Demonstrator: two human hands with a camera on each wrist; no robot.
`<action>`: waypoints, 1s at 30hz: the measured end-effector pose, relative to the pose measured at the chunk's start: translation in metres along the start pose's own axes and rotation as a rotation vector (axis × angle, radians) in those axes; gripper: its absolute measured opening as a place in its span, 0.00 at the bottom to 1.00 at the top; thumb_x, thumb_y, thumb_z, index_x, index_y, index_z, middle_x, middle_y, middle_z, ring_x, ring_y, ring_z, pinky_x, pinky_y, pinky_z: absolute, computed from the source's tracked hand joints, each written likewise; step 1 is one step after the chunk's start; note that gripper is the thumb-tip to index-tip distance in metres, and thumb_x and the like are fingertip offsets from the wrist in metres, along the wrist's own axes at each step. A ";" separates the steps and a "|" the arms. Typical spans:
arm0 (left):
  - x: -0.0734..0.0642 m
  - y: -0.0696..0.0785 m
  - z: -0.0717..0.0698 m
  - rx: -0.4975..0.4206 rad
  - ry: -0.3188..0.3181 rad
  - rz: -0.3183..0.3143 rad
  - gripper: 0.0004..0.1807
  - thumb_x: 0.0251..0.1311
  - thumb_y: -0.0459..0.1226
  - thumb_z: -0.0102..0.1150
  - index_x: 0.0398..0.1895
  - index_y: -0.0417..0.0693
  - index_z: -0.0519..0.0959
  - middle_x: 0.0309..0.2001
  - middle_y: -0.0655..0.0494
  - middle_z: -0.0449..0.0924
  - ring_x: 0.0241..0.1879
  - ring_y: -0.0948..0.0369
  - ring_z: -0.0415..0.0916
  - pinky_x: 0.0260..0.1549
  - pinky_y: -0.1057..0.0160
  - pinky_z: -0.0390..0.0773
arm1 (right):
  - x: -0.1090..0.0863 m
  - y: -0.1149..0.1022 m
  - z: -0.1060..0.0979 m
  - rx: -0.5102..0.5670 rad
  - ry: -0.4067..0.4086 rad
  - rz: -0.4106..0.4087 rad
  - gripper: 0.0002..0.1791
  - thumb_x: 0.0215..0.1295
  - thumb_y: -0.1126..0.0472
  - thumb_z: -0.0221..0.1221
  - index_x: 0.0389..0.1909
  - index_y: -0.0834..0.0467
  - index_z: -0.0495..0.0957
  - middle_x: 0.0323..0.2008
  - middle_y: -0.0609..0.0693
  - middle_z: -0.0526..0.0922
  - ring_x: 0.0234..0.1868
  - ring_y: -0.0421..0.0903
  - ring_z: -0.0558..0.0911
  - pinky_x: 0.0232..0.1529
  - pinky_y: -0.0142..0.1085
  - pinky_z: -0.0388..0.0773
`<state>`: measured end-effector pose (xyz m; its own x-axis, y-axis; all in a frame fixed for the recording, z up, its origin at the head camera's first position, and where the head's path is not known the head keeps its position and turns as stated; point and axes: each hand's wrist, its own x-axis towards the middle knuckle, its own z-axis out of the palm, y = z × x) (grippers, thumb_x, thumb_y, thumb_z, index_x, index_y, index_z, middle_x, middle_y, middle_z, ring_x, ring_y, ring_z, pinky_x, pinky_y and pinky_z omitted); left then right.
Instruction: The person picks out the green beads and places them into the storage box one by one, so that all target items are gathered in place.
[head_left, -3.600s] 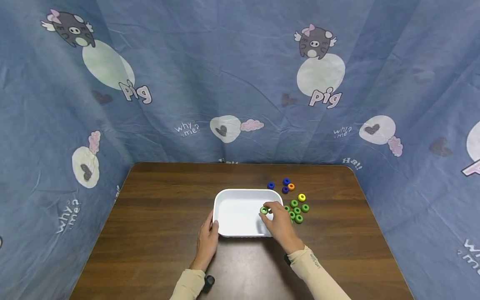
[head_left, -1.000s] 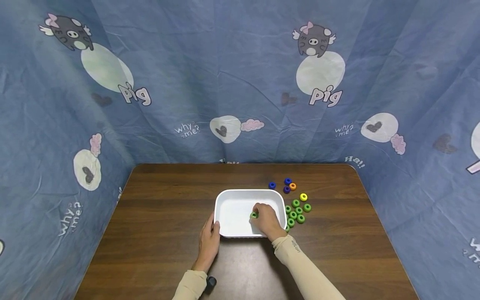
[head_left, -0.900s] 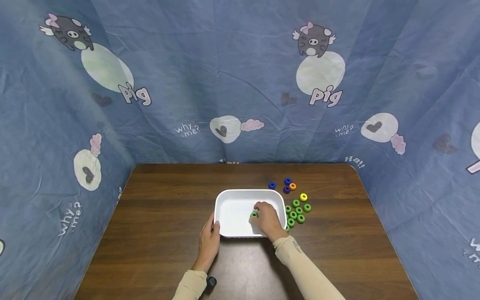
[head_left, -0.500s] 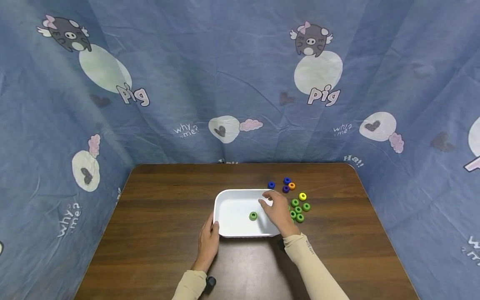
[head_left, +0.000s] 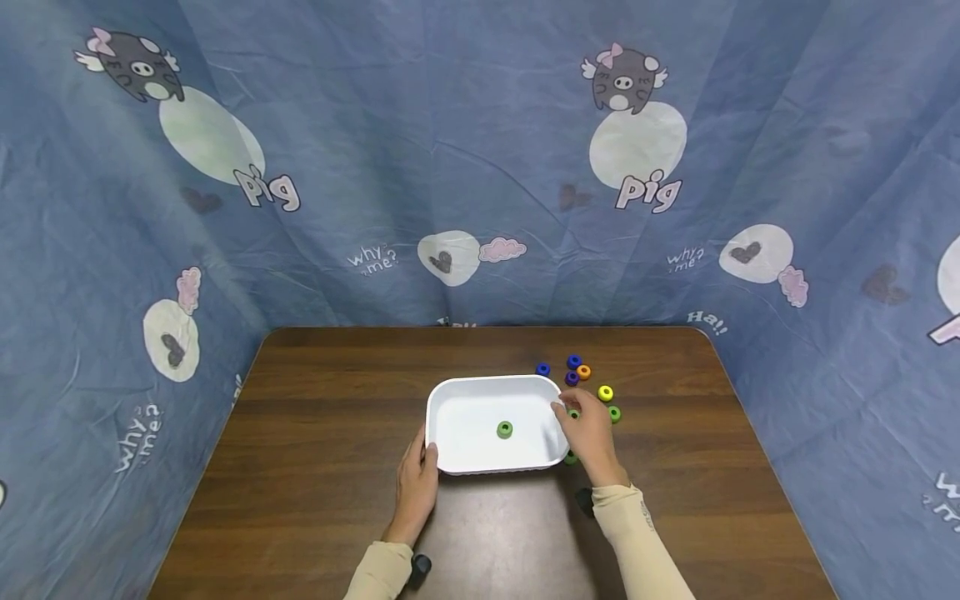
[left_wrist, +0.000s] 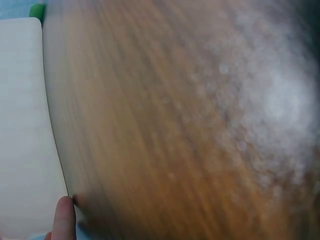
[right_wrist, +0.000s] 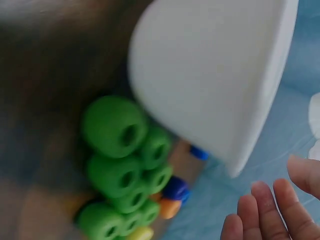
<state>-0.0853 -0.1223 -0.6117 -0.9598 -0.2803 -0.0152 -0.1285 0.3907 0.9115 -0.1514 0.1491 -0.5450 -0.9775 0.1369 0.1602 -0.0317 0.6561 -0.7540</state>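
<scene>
A white rectangular tray [head_left: 465, 464] stands on the wooden table. My left hand [head_left: 417, 485] holds it at the left end, thumb at the front corner and fingers along the outer wall. The left wrist view shows one fingertip [left_wrist: 64, 212] at the tray's edge. One chunky green bead with a hole [head_left: 505, 429] sits on the tray floor. My right hand [head_left: 590, 429] hovers over the tray's right end and the loose green beads [right_wrist: 115, 172], mostly hiding them in the head view. Its thumb and fingers are apart, with nothing between them.
Beyond my right hand lie a yellow bead [head_left: 605, 392], an orange bead [head_left: 583, 372] and several blue beads [head_left: 543, 369]. A patterned blue cloth [head_left: 450, 167] hangs behind and beside the table [head_left: 315, 400].
My right hand let go of the green bead in the tray, then drew back rightward over the loose beads. The tray has turned slightly. My left hand stayed at its left end.
</scene>
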 end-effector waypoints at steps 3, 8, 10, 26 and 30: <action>0.000 0.000 0.000 -0.003 -0.004 0.006 0.27 0.75 0.37 0.46 0.75 0.40 0.64 0.73 0.39 0.67 0.73 0.43 0.65 0.69 0.43 0.68 | -0.004 0.011 -0.001 0.006 0.007 0.047 0.11 0.63 0.62 0.66 0.43 0.63 0.84 0.42 0.60 0.88 0.46 0.57 0.85 0.51 0.51 0.82; 0.000 -0.001 -0.001 -0.002 -0.009 0.014 0.27 0.75 0.37 0.45 0.75 0.41 0.63 0.73 0.39 0.66 0.73 0.43 0.64 0.69 0.43 0.68 | -0.010 0.027 -0.002 0.014 0.020 0.086 0.11 0.63 0.62 0.66 0.43 0.64 0.85 0.42 0.61 0.88 0.46 0.58 0.86 0.50 0.52 0.82; 0.000 -0.001 -0.001 0.000 -0.009 0.014 0.27 0.75 0.37 0.45 0.75 0.41 0.63 0.73 0.39 0.66 0.73 0.43 0.65 0.69 0.43 0.68 | -0.013 0.032 -0.003 0.004 0.029 0.091 0.11 0.63 0.63 0.66 0.43 0.65 0.85 0.42 0.62 0.88 0.46 0.59 0.86 0.50 0.53 0.82; 0.000 -0.002 0.000 0.001 -0.008 0.006 0.27 0.75 0.38 0.46 0.75 0.42 0.63 0.73 0.40 0.67 0.72 0.44 0.66 0.68 0.42 0.70 | -0.023 0.055 0.002 -0.077 0.030 0.090 0.09 0.57 0.66 0.68 0.38 0.65 0.85 0.37 0.61 0.88 0.40 0.58 0.85 0.45 0.51 0.81; 0.000 -0.002 0.001 0.001 -0.003 0.005 0.28 0.75 0.38 0.46 0.76 0.44 0.63 0.73 0.42 0.67 0.73 0.45 0.65 0.68 0.44 0.69 | -0.024 0.057 0.003 -0.074 0.022 0.107 0.09 0.56 0.66 0.68 0.37 0.64 0.84 0.38 0.61 0.88 0.41 0.58 0.85 0.46 0.51 0.80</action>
<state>-0.0853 -0.1223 -0.6143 -0.9612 -0.2757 -0.0119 -0.1239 0.3927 0.9113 -0.1301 0.1804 -0.5936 -0.9697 0.2247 0.0963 0.0884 0.6898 -0.7186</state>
